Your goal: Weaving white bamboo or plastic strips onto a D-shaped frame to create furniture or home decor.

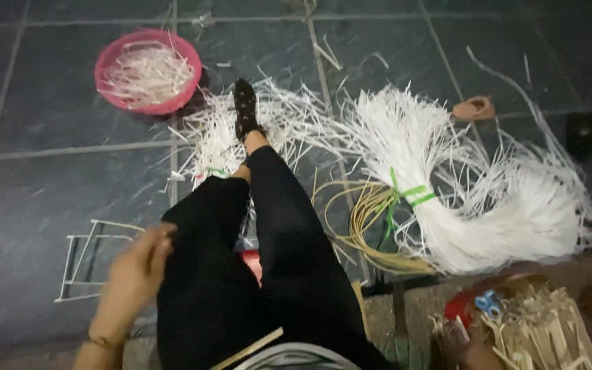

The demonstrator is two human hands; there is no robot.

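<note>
I sit on a dark tiled floor with my legs in black trousers (282, 226) stretched forward and a black shoe (244, 106) on one foot. My left hand (135, 270) is blurred at the lower left, its fingertips against my left knee; nothing shows in it. Just left of it on the floor lies a small frame of white strips (83, 264). A pale flat stick (251, 348) lies across my lap. My right hand is out of view.
A pink basin (107, 58) of white strips stands at the far left. Loose white strips (217, 137) lie around my foot. On the right lie a big white bundle (460, 205) tied with green bands, a coil of yellow cane (364, 219), a brown sandal (474, 108), and a basket of sticks (543, 329) with blue scissors (488, 301).
</note>
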